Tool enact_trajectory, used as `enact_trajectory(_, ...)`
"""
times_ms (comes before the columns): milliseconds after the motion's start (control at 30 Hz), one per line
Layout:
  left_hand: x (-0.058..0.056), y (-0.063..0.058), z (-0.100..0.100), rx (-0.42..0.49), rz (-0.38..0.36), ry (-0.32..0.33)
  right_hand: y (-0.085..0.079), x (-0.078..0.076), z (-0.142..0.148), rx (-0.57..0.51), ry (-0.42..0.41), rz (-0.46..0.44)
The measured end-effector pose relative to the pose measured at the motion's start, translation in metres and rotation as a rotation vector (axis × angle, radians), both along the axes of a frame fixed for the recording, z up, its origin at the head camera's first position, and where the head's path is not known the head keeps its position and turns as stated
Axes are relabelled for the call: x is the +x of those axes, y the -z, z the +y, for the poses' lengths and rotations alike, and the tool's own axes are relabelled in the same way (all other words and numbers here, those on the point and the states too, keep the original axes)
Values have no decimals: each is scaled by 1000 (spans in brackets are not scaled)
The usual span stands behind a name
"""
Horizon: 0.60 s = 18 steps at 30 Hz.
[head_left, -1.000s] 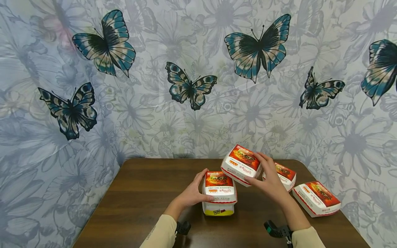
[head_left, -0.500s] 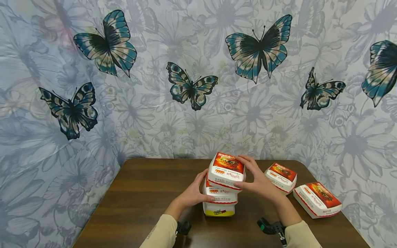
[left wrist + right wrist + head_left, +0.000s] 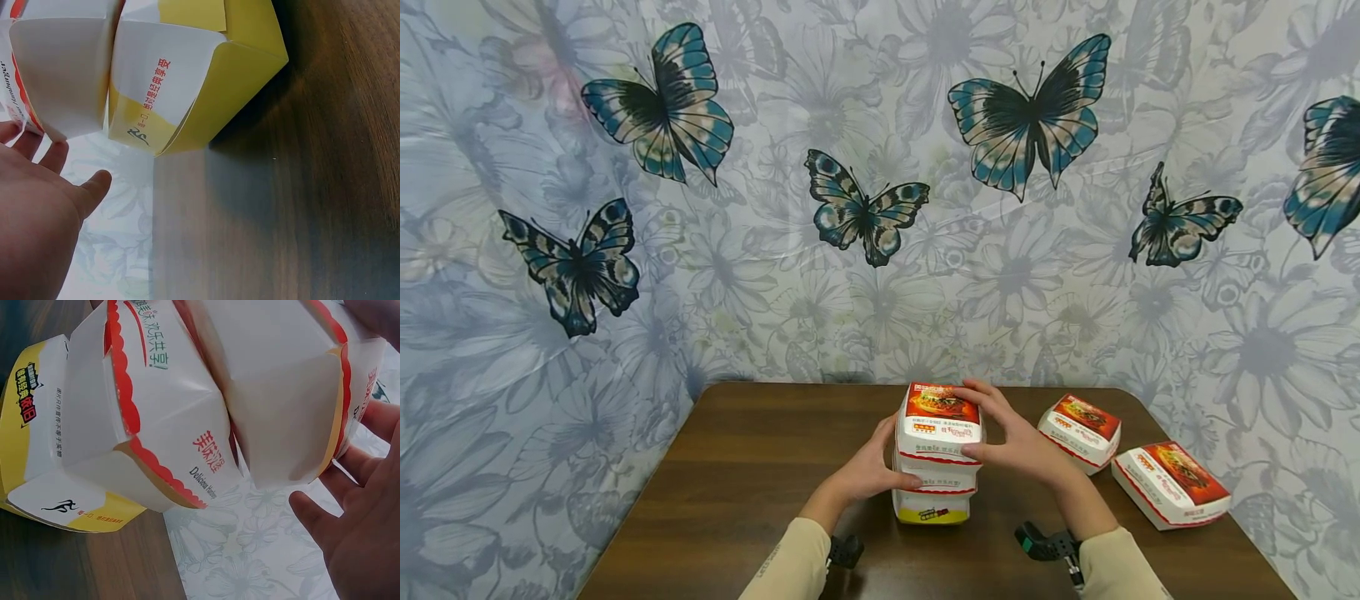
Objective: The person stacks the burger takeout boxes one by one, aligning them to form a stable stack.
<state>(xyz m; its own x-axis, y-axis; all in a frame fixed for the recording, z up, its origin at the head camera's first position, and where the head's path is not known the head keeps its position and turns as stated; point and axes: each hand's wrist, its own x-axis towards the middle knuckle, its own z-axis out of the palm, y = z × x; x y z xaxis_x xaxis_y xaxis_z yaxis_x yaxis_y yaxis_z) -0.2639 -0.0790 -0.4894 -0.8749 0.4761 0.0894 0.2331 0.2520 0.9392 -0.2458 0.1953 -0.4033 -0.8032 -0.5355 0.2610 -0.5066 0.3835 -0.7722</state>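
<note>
Three paper burger boxes stand stacked in the middle of the table. At the bottom is a yellow-and-white box (image 3: 934, 510). Above it sits a white hamburger box (image 3: 943, 478) with a red scalloped edge, and my left hand (image 3: 868, 467) grips it from the left side, thumb at the front. My right hand (image 3: 1011, 437) holds the top hamburger box (image 3: 936, 433) by its right side, fingers over the burger-printed lid. In the right wrist view the top box (image 3: 275, 400) is tilted against the middle box (image 3: 169, 406), with a narrow dark gap between them.
Two more hamburger boxes lie on the right of the brown wooden table (image 3: 760, 450): a farther box (image 3: 1081, 429) and a nearer box (image 3: 1172, 483) by the right edge. Behind the table hangs a floral cloth (image 3: 775, 317) printed with butterflies.
My right hand has brought its hamburger box left and down onto the stack, covering the middle box's lid. My left hand has stayed on the middle box.
</note>
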Motion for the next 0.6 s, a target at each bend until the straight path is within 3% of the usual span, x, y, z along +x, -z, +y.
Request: enact_trajectory(600, 0, 1, 1, 6, 15, -16, 4, -7, 0, -5, -24, -1)
